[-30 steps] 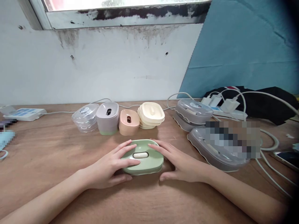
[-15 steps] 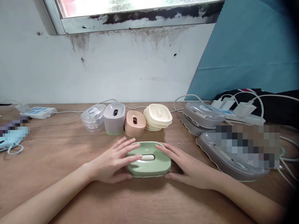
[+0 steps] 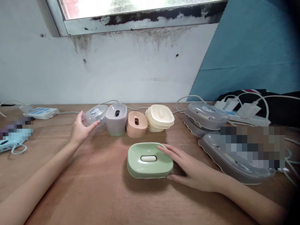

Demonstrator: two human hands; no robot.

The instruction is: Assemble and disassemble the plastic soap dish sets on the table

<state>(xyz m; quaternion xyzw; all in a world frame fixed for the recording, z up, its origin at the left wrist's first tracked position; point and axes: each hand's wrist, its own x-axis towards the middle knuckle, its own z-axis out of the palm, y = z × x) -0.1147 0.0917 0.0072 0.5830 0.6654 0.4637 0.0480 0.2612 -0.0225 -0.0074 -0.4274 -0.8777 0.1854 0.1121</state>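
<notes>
A light green lidded box (image 3: 138, 167) with a pale insert in its top slot sits on the table in front of me. My right hand (image 3: 185, 164) holds its right end, fingers on the top edge and thumb at the near lower edge. At the back left, my left hand (image 3: 82, 129) is at a stack of clear plastic lids (image 3: 99, 115), its thumb stretched across the near side and its fingers around the left edge. Right of the lids stand a grey-lilac container (image 3: 116, 123), a peach container (image 3: 136, 126) and a stack of cream lids (image 3: 161, 115).
Grey containers with clear lids (image 3: 206, 115) stand at the right, two of them stacked. Power strips (image 3: 42, 113) with white cables lie at both sides. A light blue device (image 3: 17, 140) is at the left edge. Behind the table rises a white wall (image 3: 131, 72).
My left hand has let go of the green box and moved left and away from me to the clear lids. My right hand has stayed on the box.
</notes>
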